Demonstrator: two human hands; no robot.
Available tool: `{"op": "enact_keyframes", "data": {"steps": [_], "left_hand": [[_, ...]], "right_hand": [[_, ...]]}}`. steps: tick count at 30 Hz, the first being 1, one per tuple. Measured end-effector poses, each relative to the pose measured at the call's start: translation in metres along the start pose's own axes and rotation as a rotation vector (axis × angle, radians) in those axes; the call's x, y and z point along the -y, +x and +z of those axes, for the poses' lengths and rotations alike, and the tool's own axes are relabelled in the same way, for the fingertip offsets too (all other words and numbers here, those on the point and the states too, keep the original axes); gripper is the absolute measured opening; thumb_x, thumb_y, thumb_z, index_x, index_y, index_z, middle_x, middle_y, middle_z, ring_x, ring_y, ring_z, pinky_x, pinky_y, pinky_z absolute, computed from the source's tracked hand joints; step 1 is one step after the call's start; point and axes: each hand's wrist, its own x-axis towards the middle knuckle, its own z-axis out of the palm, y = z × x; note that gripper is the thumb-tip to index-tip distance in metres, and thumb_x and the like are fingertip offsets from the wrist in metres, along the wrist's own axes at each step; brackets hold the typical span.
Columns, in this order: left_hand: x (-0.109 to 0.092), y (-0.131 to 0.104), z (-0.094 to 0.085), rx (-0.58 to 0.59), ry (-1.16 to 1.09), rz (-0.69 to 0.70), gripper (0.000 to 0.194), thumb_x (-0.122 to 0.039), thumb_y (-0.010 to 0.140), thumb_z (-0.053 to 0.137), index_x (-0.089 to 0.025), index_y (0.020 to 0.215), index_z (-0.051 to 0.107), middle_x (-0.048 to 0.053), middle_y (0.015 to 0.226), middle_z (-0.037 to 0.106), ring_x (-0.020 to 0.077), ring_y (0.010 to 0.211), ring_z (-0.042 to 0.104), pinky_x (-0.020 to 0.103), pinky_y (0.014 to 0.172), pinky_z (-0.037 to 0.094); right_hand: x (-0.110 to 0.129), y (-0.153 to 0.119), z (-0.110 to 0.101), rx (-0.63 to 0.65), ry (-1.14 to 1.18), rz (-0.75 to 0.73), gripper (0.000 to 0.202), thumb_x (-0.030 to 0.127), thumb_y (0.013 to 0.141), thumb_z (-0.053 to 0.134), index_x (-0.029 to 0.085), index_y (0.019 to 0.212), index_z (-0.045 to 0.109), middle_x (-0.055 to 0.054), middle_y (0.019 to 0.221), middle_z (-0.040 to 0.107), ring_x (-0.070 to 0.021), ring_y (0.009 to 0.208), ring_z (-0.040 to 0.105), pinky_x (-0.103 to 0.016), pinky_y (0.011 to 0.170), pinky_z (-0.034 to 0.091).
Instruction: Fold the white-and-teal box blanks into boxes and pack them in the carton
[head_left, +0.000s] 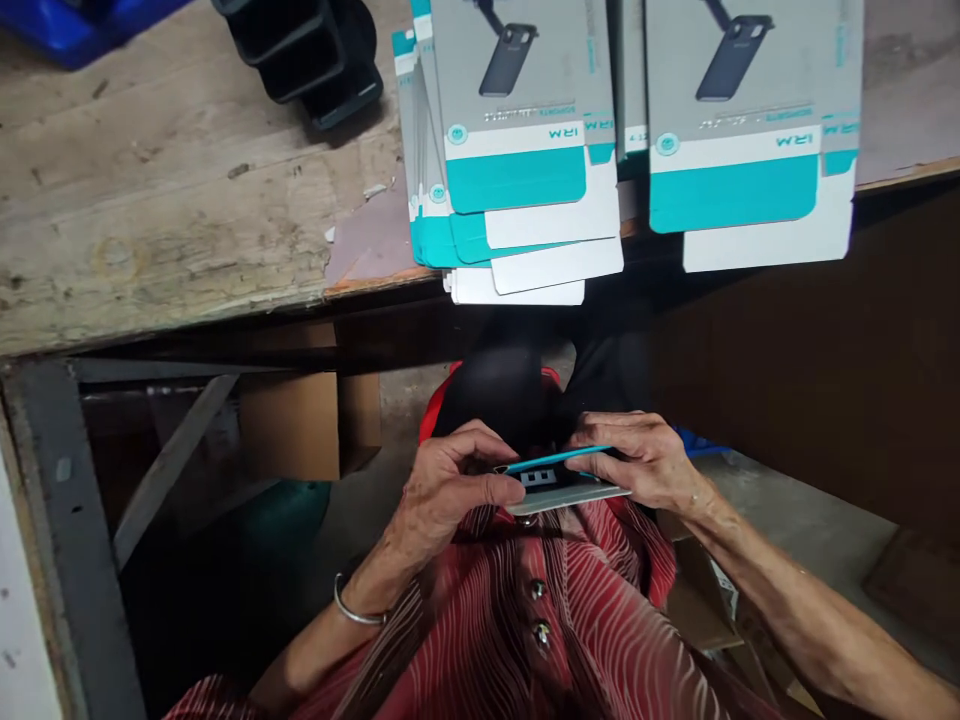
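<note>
Above my lap I hold a small cardboard box (570,496), teal on one edge and grey on the other, its open end facing up. Something dark with a pale piece shows inside, too small to name. My left hand (457,475) pinches the box's left end between thumb and fingers. Gripping the opposite end, my right hand (637,460) has its fingers at the teal flap and the thumb side near the opening. Beyond my hands, flattened printed cartons (517,185) lie stacked at the table's near edge, with another pile of cartons (735,195) to their right.
The worn wooden table (187,200) runs across the far side. Black plastic parts (315,60) and a blue container (82,25) stand on it at the left. Below are a grey table leg (67,540), a brown cardboard box (292,425) and a dark brown panel (810,370).
</note>
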Motion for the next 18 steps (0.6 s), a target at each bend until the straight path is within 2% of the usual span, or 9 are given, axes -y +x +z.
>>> {"op": "enact_keyframes", "data": {"steps": [2, 4, 6, 8, 10, 11, 13, 15, 18], "left_hand": [[0.005, 0.001, 0.007, -0.084, 0.019, 0.030, 0.008, -0.016, 0.063, 0.075, -0.021, 0.069, 0.074, -0.001, 0.075, 0.058, 0.0109, 0.067, 0.051, 0.024, 0.060, 0.038], [0.009, 0.006, 0.012, -0.170, 0.038, 0.081, 0.010, -0.011, 0.063, 0.070, -0.021, 0.063, 0.072, -0.002, 0.069, 0.057, 0.0101, 0.065, 0.050, 0.023, 0.060, 0.037], [0.011, 0.013, 0.016, -0.237, -0.009, 0.108, 0.012, -0.009, 0.060, 0.068, -0.020, 0.058, 0.069, -0.004, 0.065, 0.056, 0.0094, 0.064, 0.050, 0.022, 0.059, 0.037], [0.009, 0.020, 0.019, -0.277, -0.128, 0.084, 0.010, -0.009, 0.056, 0.068, -0.019, 0.055, 0.067, -0.004, 0.062, 0.055, 0.0090, 0.060, 0.050, 0.021, 0.057, 0.039], [0.005, 0.027, 0.021, -0.295, -0.246, 0.005, 0.009, -0.011, 0.053, 0.068, -0.019, 0.058, 0.067, -0.004, 0.060, 0.056, 0.0098, 0.056, 0.052, 0.022, 0.053, 0.041], [0.002, 0.030, 0.021, -0.305, -0.289, -0.031, 0.012, -0.012, 0.052, 0.067, -0.019, 0.062, 0.069, -0.004, 0.061, 0.058, 0.0102, 0.053, 0.053, 0.022, 0.051, 0.042], [0.000, 0.037, 0.022, -0.348, -0.335, -0.043, 0.021, -0.012, 0.051, 0.069, -0.019, 0.070, 0.071, -0.004, 0.064, 0.061, 0.0097, 0.051, 0.053, 0.021, 0.049, 0.042], [0.002, 0.044, 0.022, -0.403, -0.356, 0.049, 0.027, -0.013, 0.051, 0.074, -0.020, 0.077, 0.072, -0.004, 0.068, 0.062, 0.0083, 0.054, 0.054, 0.019, 0.050, 0.043], [0.013, 0.054, 0.020, -0.467, -0.291, 0.354, 0.023, -0.027, 0.068, 0.075, -0.023, 0.090, 0.072, 0.000, 0.081, 0.066, 0.0104, 0.073, 0.059, 0.020, 0.066, 0.048]], "right_hand": [[0.003, 0.002, 0.002, 0.013, -0.015, -0.012, 0.012, 0.018, 0.087, 0.059, 0.015, 0.077, 0.065, 0.000, 0.060, 0.053, -0.0093, 0.052, 0.047, -0.023, 0.050, 0.036], [0.005, 0.006, 0.004, 0.032, -0.005, 0.010, 0.012, 0.019, 0.087, 0.060, 0.016, 0.078, 0.066, 0.001, 0.061, 0.051, -0.0092, 0.053, 0.046, -0.024, 0.051, 0.037], [0.002, 0.009, 0.007, 0.027, 0.061, 0.094, 0.014, 0.022, 0.087, 0.061, 0.016, 0.075, 0.066, 0.002, 0.061, 0.049, -0.0090, 0.054, 0.046, -0.023, 0.052, 0.037], [-0.002, 0.009, 0.011, -0.013, 0.186, 0.215, 0.017, 0.029, 0.087, 0.062, 0.017, 0.077, 0.068, 0.000, 0.066, 0.053, -0.0103, 0.060, 0.051, -0.023, 0.056, 0.041], [-0.006, 0.005, 0.016, -0.154, 0.358, 0.286, 0.023, 0.038, 0.089, 0.058, 0.019, 0.096, 0.069, -0.003, 0.081, 0.061, -0.0132, 0.070, 0.057, -0.026, 0.062, 0.048], [-0.008, 0.002, 0.019, -0.247, 0.438, 0.280, 0.030, 0.042, 0.089, 0.056, 0.021, 0.109, 0.065, -0.006, 0.093, 0.064, -0.0150, 0.075, 0.060, -0.028, 0.066, 0.051], [-0.008, -0.004, 0.024, -0.436, 0.512, 0.193, 0.047, 0.046, 0.084, 0.063, 0.027, 0.126, 0.054, -0.009, 0.119, 0.059, -0.0183, 0.085, 0.064, -0.034, 0.071, 0.056], [-0.007, -0.008, 0.027, -0.547, 0.398, 0.088, 0.055, 0.038, 0.076, 0.074, 0.031, 0.126, 0.052, -0.010, 0.133, 0.050, -0.0213, 0.094, 0.065, -0.037, 0.074, 0.058], [-0.006, -0.006, 0.027, -0.616, 0.009, 0.013, 0.040, 0.019, 0.077, 0.073, 0.027, 0.114, 0.060, -0.012, 0.130, 0.054, -0.0247, 0.103, 0.063, -0.038, 0.074, 0.060]]}}
